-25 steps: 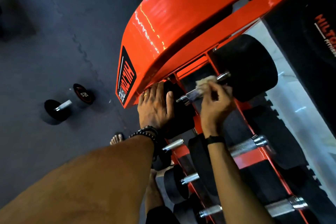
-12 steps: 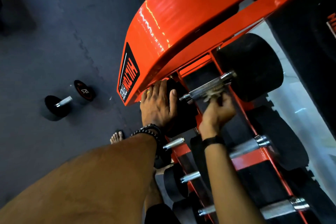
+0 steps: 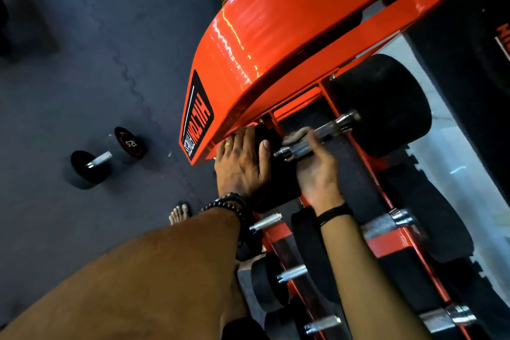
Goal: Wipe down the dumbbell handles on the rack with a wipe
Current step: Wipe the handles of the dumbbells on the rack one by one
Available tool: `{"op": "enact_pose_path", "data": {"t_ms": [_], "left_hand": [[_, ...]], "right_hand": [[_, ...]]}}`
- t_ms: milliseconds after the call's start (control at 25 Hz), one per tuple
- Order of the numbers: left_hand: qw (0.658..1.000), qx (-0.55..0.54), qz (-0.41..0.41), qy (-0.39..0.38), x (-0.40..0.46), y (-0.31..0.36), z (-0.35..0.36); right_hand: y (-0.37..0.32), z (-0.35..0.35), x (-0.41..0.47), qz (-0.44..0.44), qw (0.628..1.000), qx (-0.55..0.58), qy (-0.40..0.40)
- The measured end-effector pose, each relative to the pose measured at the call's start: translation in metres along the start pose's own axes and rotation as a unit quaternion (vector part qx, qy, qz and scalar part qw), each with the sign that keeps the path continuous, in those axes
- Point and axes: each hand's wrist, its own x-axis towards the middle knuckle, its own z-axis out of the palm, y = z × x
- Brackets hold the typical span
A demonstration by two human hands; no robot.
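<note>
Having slid from mid-handle toward the left hand (image 3: pixel 242 163), the right hand (image 3: pixel 314 165) apparently holds the wipe (image 3: pixel 296 135) around the handle (image 3: pixel 311 141).

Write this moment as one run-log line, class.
left hand: flat on dumbbell head | right hand: wraps wipe under handle | stage: wiping top dumbbell

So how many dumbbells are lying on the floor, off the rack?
1. The floor dumbbell lies on the dark mat, left of the orange rack. Others could sit outside the frame.
</note>
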Motion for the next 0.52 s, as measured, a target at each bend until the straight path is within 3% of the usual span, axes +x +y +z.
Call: {"op": "enact_pose_path", "data": {"t_ms": [80, 160, 320, 400, 520], "left_hand": [[1.0, 0.0, 0.0, 0.0, 0.001, 0.0, 0.0], [1.0, 0.002, -0.008, -0.005, 0.003, 0.0, 0.0], [1.0, -0.001, 0.005, 0.003, 0.0, 0.001, -0.002], [1.0, -0.002, 0.002, 0.003, 0.002, 0.0, -0.001], [1.0, 0.002, -0.004, -0.002, 0.002, 0.0, 0.0]], "right_hand": [[-0.004, 0.002, 0.009, 0.048, 0.999, 0.017, 0.008], [-0.013, 0.001, 0.023, 0.026, 0.994, 0.103, 0.025], [0.011, 0.008, 0.016, 0.03, 0.996, -0.035, 0.078], [0.004, 0.01, 0.021, 0.039, 0.997, -0.013, 0.067], [-0.006, 0.008, 0.036, -0.005, 0.99, -0.039, 0.137]]}}
